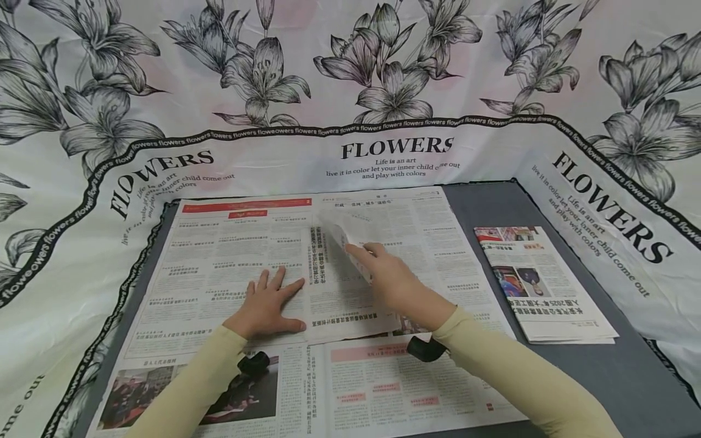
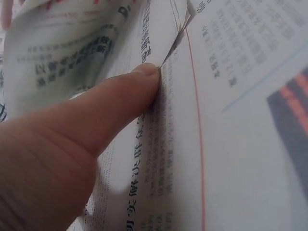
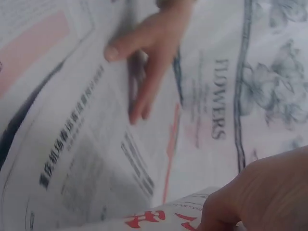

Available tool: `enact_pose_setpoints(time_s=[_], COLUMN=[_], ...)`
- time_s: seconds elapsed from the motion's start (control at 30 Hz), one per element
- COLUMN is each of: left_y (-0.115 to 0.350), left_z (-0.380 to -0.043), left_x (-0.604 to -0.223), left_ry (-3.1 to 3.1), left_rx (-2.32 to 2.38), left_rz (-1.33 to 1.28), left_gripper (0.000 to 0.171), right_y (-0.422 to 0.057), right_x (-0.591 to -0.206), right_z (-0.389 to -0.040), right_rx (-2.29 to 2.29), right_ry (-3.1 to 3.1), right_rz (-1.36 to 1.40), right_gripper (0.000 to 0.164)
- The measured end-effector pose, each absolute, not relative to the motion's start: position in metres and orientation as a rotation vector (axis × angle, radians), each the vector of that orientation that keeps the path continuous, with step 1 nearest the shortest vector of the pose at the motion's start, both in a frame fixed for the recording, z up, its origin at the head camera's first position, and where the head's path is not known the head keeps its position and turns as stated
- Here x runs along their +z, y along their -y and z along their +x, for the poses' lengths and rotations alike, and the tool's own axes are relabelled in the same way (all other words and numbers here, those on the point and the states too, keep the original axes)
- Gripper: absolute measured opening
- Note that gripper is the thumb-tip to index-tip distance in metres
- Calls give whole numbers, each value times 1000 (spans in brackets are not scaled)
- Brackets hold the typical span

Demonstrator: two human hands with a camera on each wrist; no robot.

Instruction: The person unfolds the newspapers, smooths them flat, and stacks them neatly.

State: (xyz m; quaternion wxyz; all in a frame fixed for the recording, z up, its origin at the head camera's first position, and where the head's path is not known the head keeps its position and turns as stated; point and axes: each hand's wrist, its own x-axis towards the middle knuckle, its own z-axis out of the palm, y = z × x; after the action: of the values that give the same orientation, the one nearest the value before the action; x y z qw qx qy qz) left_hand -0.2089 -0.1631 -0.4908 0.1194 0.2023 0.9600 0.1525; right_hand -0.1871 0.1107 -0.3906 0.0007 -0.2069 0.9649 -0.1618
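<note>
A large newspaper (image 1: 219,261) lies spread over the table. On its middle is a smaller newspaper sheet (image 1: 334,304), partly lifted and bent over. My right hand (image 1: 397,286) pinches the raised edge of that sheet; in the right wrist view the curled right hand (image 3: 262,192) is at the edge, by red print. My left hand (image 1: 268,307) rests palm down with fingers spread on the large newspaper, left of the sheet. In the left wrist view the left thumb (image 2: 110,106) presses beside the sheet's lower corner. The right fingertips are partly hidden by paper.
A folded newspaper (image 1: 539,292) with colour photos lies on the grey table (image 1: 476,210) at the right. Behind and at both sides hangs a white flower-print cloth (image 1: 394,146), close to the table's edges. Another printed page (image 1: 383,383) covers the near side.
</note>
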Motion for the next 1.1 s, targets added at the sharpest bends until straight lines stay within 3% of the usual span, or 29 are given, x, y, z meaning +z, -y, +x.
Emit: enact_pose_setpoints(time_s=[0.23, 0.67, 1.1], left_y=[164, 165, 161], left_z=[-207, -204, -207], left_x=[-490, -488, -491], left_ry=[-2805, -2815, -2816], left_rx=[447, 458, 462], left_rz=[582, 581, 589], left_gripper=[97, 97, 98], right_y=[-153, -230, -269], right_x=[-386, -432, -473], right_z=[-181, -166, -169], right_rx=[-731, -978, -1264], right_ry=[-3049, -2997, -2752], right_rz=[-503, -18, 247], right_gripper=[91, 107, 105])
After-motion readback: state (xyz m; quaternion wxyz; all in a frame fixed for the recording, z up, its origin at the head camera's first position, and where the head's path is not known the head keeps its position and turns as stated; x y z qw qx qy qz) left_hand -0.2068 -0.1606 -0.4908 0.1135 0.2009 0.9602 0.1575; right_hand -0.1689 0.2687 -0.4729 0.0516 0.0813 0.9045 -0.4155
